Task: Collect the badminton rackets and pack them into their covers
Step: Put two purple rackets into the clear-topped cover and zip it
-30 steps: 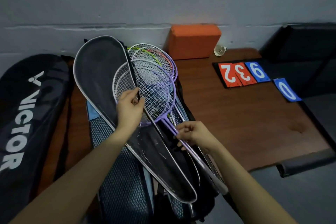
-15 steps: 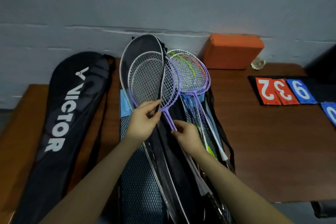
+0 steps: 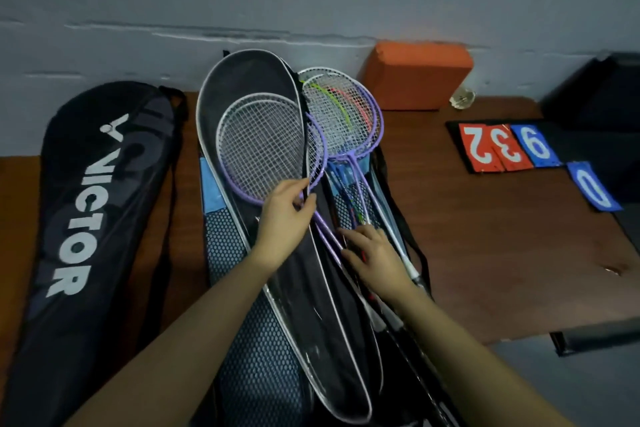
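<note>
We see the table (image 3: pixel 502 253) running out of frame at left, its near edge cut by the bottom of the view. The Victor bag (image 3: pixel 90 218) lies along its left side, long axis from the wall toward us, its lower end lost below the frame. Beside it a mesh bag (image 3: pixel 256 357) sits under everything in the middle; we make out only its netting and a blue corner.

On top lies the open cover (image 3: pixel 242 87), black with white piping, wide end at the wall, narrow end toward us. Two racket heads (image 3: pixel 263 146) lie inside its wide end, white rim over purple, handles pointing toward us and to the right; the cover's raised flap hides their right edge. More rackets (image 3: pixel 343 111) are stacked just right of the cover, heads toward the wall; how many we cannot tell, as the rims overlap.

The left hand (image 3: pixel 284 218) pinches the flap edge at the rackets' throat. The right hand (image 3: pixel 374 253) rests on the shafts; whether its fingers curl round one we cannot tell.

An orange block (image 3: pixel 419 76) stands at the wall, score cards (image 3: pixel 509 146) to the right.
</note>
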Action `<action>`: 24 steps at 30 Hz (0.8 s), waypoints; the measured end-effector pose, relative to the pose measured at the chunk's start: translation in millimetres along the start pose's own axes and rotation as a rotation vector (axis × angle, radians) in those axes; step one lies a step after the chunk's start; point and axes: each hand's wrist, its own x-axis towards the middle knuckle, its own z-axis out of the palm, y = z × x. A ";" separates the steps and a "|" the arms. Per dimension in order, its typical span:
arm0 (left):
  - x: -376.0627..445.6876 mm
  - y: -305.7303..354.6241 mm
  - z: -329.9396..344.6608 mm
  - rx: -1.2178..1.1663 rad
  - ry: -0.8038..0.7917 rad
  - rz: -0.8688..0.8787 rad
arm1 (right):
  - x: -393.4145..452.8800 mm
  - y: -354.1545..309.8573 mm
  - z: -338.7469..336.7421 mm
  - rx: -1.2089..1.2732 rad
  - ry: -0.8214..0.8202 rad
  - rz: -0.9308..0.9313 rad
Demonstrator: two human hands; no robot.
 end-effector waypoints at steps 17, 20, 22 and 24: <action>-216.1 24.1 87.0 0.515 -0.024 -0.003 | -169.2 78.2 -38.7 -0.138 -0.237 -0.295; -242.7 30.7 96.7 0.539 -0.014 -0.137 | -195.5 89.9 -44.9 -0.158 -0.308 -0.290; -250.9 34.4 99.6 0.476 0.023 -0.187 | -206.7 93.3 -47.1 -0.198 -0.349 -0.311; -254.7 38.2 102.5 0.415 0.061 -0.184 | -214.6 93.5 -47.5 -0.269 -0.372 -0.342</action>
